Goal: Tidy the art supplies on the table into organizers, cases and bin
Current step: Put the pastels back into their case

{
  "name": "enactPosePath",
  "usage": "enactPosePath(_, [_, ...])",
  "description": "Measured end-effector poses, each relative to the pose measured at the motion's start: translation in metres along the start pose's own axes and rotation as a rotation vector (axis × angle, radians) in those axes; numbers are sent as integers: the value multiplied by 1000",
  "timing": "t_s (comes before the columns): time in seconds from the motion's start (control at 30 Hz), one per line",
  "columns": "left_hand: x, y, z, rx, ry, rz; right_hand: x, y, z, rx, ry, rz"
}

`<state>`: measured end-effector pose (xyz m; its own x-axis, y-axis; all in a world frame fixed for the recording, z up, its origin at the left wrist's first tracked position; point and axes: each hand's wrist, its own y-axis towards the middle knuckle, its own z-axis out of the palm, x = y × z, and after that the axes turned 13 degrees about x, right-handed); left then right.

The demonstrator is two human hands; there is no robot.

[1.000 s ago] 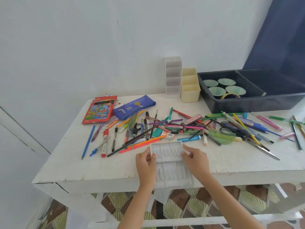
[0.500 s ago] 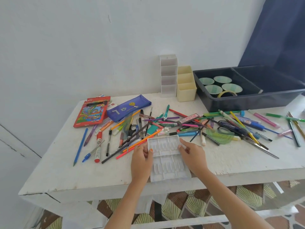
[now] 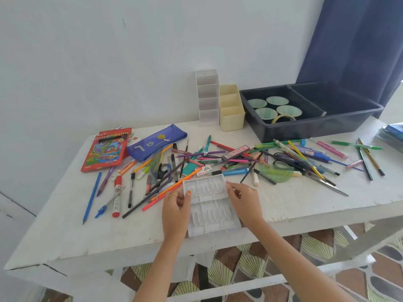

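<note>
A clear plastic insert tray (image 3: 208, 205) with moulded slots lies at the near edge of the white table (image 3: 65, 232). My left hand (image 3: 176, 211) grips its left side and my right hand (image 3: 245, 203) grips its right side. Behind it spreads a heap of pens, pencils and markers (image 3: 218, 162), with scissors (image 3: 283, 158) and a green protractor (image 3: 279, 172) among them. A blue pencil pouch (image 3: 156, 144) and a red coloured-pencil box (image 3: 105, 152) lie at the left.
Against the wall stand a white stepped organizer (image 3: 207, 99) and a cream organizer (image 3: 231, 109). A dark bin (image 3: 309, 125) at the back right holds several round green lids and a tape roll (image 3: 281, 118). Blue packets (image 3: 392, 134) lie at the far right edge.
Both hands have slid the clear tray further onto the table, away from the near edge. The view has shifted slightly as my head moved.
</note>
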<state>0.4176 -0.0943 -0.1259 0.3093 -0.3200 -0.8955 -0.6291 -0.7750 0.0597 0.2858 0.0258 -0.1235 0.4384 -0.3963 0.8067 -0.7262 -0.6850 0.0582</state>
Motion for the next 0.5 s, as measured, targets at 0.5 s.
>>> enactPosePath(0.5, [-3, 9, 2, -40, 75, -119, 3, -7, -22, -107, 367, 230])
